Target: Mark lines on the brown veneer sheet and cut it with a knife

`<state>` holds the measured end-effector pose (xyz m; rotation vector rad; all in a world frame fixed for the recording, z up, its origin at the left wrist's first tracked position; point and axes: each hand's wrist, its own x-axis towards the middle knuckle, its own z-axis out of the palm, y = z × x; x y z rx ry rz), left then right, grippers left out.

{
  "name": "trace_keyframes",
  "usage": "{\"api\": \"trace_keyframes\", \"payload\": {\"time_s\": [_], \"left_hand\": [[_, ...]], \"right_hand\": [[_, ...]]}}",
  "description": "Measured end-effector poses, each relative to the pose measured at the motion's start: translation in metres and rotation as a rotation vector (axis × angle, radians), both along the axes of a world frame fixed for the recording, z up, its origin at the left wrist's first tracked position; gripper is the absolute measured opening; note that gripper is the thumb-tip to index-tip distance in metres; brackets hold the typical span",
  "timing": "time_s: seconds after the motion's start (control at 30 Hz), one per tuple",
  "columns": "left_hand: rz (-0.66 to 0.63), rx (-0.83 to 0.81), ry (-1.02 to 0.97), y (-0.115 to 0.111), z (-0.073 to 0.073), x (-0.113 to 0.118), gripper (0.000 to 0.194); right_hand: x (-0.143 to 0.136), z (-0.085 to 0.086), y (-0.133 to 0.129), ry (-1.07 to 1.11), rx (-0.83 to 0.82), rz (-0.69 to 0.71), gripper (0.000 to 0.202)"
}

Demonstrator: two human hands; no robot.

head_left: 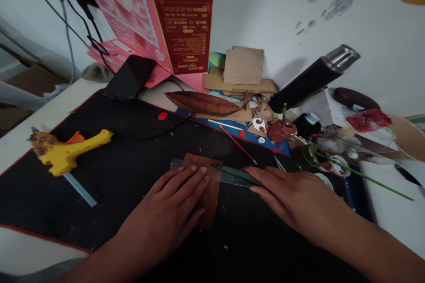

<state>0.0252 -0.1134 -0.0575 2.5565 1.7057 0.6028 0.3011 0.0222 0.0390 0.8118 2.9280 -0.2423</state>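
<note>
My left hand (175, 203) lies flat with its fingers stretched out, pressing a clear ruler-like strip (235, 180) onto a reddish-brown rectangular piece (210, 210). The piece rests on the black mat (133, 159); part of it is hidden under my fingers. My right hand (285, 188) is closed around a dark green craft knife (237, 173). The knife lies low and nearly level, its tip at the brown piece along the strip's far edge. Beyond both hands is a brown boat-shaped piece (202, 103) with pointed ends. A red pencil (239, 145) lies between it and my right hand.
A yellow glue gun (69, 150) lies at the left, near a black phone (130, 77). Pink and red boxes (186, 17) stand behind. Cardboard scraps (244, 66), a leaning black flask (303, 79), a brown pot (282, 130) and a green jar (307, 157) crowd the back right.
</note>
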Motion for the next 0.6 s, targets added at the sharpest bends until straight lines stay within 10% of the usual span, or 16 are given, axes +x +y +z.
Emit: {"api": "trace_keyframes", "payload": {"time_s": [0.6], "left_hand": [[0.001,-0.038,-0.016,-0.001,-0.001,-0.001,0.046]], "right_hand": [[-0.013,-0.002,0.002,-0.025,0.009,0.017,0.034]]}}
